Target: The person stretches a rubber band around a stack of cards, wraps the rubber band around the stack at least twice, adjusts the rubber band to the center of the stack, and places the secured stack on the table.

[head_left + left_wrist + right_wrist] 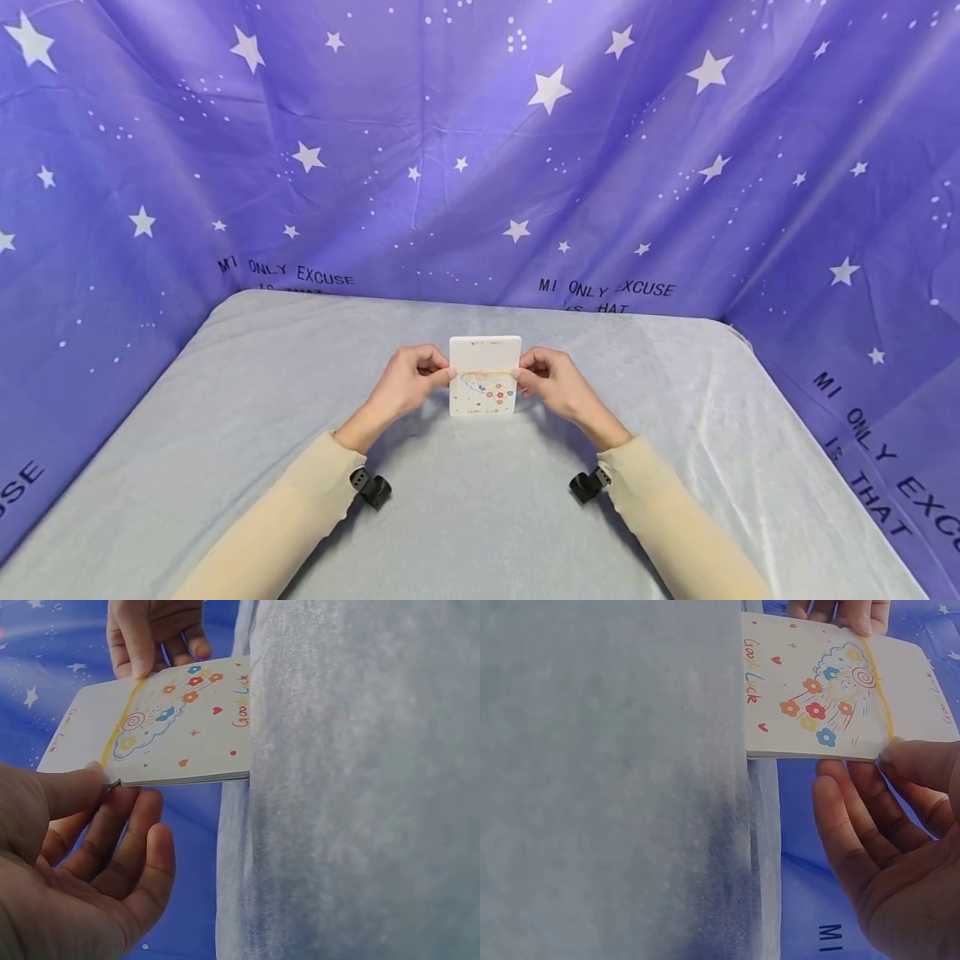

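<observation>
A small white notebook (480, 396) stands upright on the cloth-covered table, its lower edge at the surface. Its cover carries a colourful drawing of flowers, a cloud and hearts, with "Good Luck" lettering in the right wrist view. Across it runs a yellow elastic band (120, 727). My left hand (405, 379) pinches the left edge at the band's height, thumb on the front and fingers toward the back. On the opposite edge, my right hand (557, 385) pinches it the same way, its thumb (919, 759) at the band. The notebook's back is hidden.
A pale grey-blue plush cloth (480, 517) covers the table. Behind and at both sides hangs a purple curtain (420, 192) with white stars and black lettering. Black wrist devices (372, 487) sit at both beige sleeves (285, 517).
</observation>
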`<state>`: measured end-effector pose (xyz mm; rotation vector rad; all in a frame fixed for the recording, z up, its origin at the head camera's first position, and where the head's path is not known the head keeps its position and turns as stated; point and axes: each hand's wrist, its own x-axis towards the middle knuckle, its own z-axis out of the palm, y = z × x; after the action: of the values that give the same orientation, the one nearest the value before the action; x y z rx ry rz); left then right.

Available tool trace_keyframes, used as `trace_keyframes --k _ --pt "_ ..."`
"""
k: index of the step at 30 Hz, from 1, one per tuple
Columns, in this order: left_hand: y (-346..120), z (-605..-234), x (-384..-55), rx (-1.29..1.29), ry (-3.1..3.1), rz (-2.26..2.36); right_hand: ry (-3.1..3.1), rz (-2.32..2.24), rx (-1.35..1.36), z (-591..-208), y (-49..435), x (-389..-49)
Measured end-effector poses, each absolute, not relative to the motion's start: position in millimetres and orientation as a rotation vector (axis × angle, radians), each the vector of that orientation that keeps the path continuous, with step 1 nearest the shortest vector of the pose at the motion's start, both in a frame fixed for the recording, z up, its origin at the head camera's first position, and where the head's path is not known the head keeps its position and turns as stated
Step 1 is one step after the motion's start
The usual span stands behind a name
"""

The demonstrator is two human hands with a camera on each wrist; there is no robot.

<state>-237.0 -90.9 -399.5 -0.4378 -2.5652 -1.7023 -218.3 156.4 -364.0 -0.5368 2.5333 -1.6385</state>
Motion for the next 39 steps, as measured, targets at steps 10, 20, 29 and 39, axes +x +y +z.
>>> trace_keyframes --k 10,20,29,39 --pt "-90 -400 -237 -0.418 -2.653 -1.589 2.551 -1.589 -0.501 -372 159 -226" --pt "-92 -398 -234 -0.421 -2.666 -1.561 2.553 -1.573 -0.485 -391 165 -241" --pt "-90 -404 -235 -0.447 -2.724 -1.461 2.590 -1.514 -0.535 -400 166 -241" --pt "-87 -405 -234 -0.416 -2.728 -1.471 2.574 -1.513 -0.506 -400 166 -240"
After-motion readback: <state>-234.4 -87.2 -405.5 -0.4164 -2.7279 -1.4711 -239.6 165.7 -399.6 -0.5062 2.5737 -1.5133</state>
